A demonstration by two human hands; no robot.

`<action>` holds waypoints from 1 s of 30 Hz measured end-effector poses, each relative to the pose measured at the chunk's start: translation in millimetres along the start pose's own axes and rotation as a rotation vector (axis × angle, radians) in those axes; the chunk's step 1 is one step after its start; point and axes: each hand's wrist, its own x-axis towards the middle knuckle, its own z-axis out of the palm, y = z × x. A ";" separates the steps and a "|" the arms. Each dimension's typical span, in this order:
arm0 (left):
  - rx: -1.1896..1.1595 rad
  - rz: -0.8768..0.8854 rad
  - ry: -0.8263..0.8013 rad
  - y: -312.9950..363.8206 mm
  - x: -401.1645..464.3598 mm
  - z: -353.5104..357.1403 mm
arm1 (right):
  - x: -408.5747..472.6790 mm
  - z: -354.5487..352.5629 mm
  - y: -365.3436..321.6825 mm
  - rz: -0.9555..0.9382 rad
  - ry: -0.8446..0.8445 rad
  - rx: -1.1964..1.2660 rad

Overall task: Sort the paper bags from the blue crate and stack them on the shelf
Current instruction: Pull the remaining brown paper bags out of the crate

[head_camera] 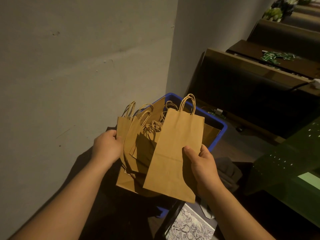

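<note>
The paper bags (174, 153) are showing matt brown kraft paper with twisted paper-cord handles (187, 103). The crate (217, 134) at one o'clock is looking like smooth blue plastic. The wall (78, 66) is appearing matt, scuffed plaster; the shelf (256, 66) is gleaming like dark polished wood.

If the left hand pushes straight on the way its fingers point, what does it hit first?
Probably the fanned paper bags beyond the small bag the left hand already pinches, then the blue crate; depth is unclear.
</note>
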 end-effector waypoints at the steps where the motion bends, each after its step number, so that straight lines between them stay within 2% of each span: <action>1: -0.023 -0.010 0.004 -0.5 0.4 -0.4 | -0.3 0.5 0.0 0.003 -0.007 0.002; 6: -0.121 -0.057 0.052 -1.7 0.1 2.6 | -2.4 4.0 -1.0 0.006 -0.012 -0.003; 8: -0.095 0.012 0.096 -3.6 -2.8 1.1 | -3.2 4.4 -1.2 0.010 -0.006 -0.009; 10: -0.014 0.147 0.121 -7.0 -4.8 1.4 | -4.3 4.9 -2.2 0.010 -0.001 -0.018; 12: 0.133 0.197 0.070 -7.4 -4.4 5.1 | -4.8 5.1 -2.9 0.008 0.000 -0.021; 15: 0.372 0.086 -0.078 -4.5 -0.2 11.7 | -5.5 4.8 -3.6 0.002 0.004 -0.027; 18: 0.486 0.068 -0.118 -1.9 4.0 18.6 | -6.6 4.3 -3.8 0.000 0.006 -0.036; 25: 0.471 0.035 -0.059 3.1 17.6 23.7 | -9.2 2.2 -2.0 0.049 0.007 0.019; 30: 0.349 0.132 0.013 5.8 13.9 17.6 | -12.8 5.8 -5.7 0.078 -0.039 0.119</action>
